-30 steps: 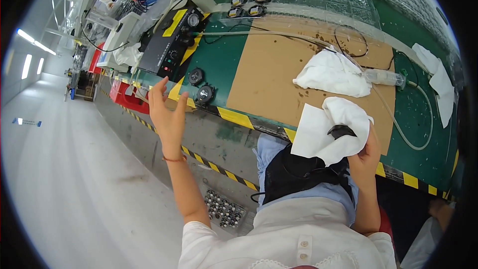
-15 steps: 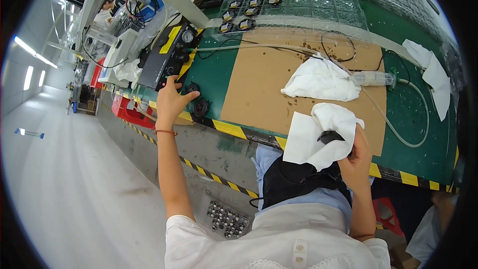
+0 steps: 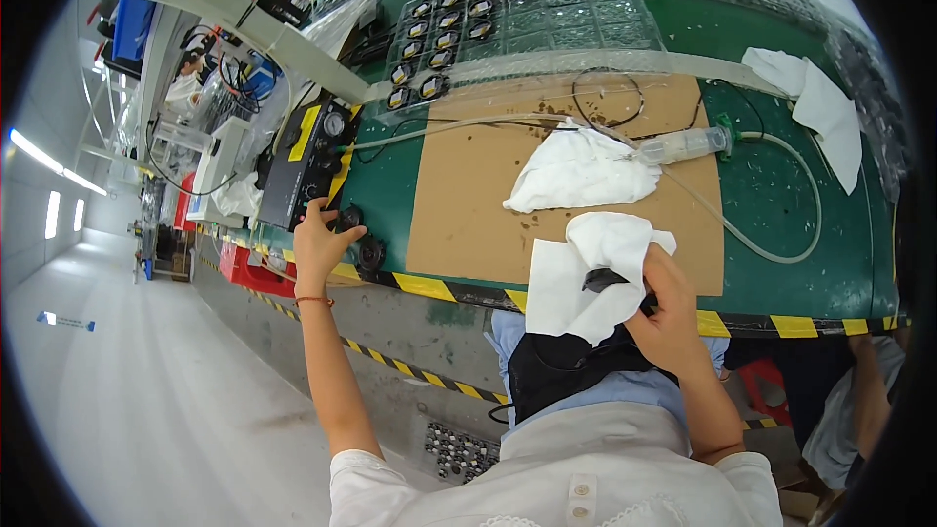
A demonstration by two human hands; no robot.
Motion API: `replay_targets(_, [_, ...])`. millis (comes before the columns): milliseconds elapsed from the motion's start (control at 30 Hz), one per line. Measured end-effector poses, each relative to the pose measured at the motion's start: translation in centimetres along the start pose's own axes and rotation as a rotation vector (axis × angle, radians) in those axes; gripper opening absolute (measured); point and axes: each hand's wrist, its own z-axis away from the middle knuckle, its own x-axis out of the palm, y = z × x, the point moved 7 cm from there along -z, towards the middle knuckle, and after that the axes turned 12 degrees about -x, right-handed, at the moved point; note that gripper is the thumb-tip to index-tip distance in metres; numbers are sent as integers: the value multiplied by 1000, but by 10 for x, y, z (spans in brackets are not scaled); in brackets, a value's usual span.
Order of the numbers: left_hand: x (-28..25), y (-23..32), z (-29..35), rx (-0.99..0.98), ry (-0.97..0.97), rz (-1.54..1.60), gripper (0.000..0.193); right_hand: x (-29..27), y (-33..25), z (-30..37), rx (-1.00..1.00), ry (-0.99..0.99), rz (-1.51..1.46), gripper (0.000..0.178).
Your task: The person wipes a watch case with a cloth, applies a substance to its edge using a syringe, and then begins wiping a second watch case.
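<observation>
Right hand (image 3: pixel 672 322), one cloth (image 3: pixel 611 240), seemingly one black part (image 3: pixel 603 280)

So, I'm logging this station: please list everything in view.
Bench: one, green, centre
Cardboard: one, brown, on bench
Cloth wad: one, white, on cardboard
Syringe barrel: one, clear, right of wad
Hose: one, pale, on bench
Control box: one, black, bench's left
Round parts: two, black, near box
Tray: one, clear, bench's far side
Tray parts: about twelve, black, inside
Container: one, red, left of bench
Small parts: many, black-silver, lower centre
Wipe: one, white, bench's near edge
Dark piece: one, black, in wipe
Left hand: one, bare, at box
Right hand: one, bare, holding wipe
</observation>
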Motion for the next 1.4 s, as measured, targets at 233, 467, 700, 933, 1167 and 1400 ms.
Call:
replay_targets(233, [7,4,-17,74,-30,100,62,-9,-5,-2,28,80,-38,27])
replay_targets(467, [-4,4,-26,135,55,-50,61,-10,-3,5,-177,104,-109,26])
replay_targets(700, [-59,279,70,720,89,161,59,-7,-7,14,-156,133,-142,27])
replay_targets(933, [-19,559,278,1483,-349,406,55,-5,2,15,-141,165,-124,29])
replay_targets(1167, [55,675,366,1363,-280,329,68,-36,-30,25,-288,337,-350,29])
replay_targets(1400, [38,668,353,1380,-244,373,73,-27,-12,15,-271,308,-291,27])
